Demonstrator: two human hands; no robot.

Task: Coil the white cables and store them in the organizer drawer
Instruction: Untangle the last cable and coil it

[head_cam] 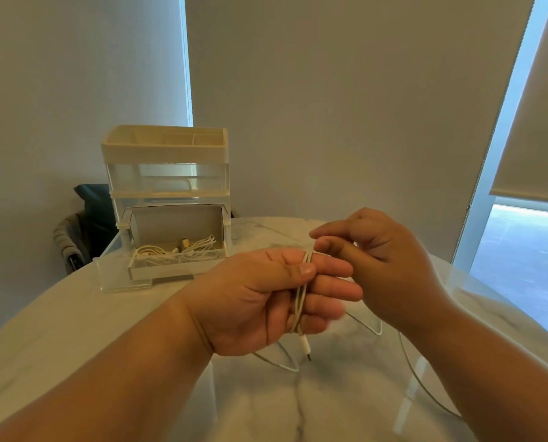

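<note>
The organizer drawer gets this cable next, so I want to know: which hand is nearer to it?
Left. The left hand, holding white cable loops, sits just right of the open organizer drawer; the right hand pinches the cable farther right, beyond it.

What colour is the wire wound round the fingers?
White. The wire wound on the left hand shows best in the head view.

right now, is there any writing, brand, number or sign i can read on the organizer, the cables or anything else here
None: no word, brand, number or sign can be read in this view.
organizer: no label or brand shows on it.
white cable in the left hand: no marking shows; its plug is too small to tell.
</note>
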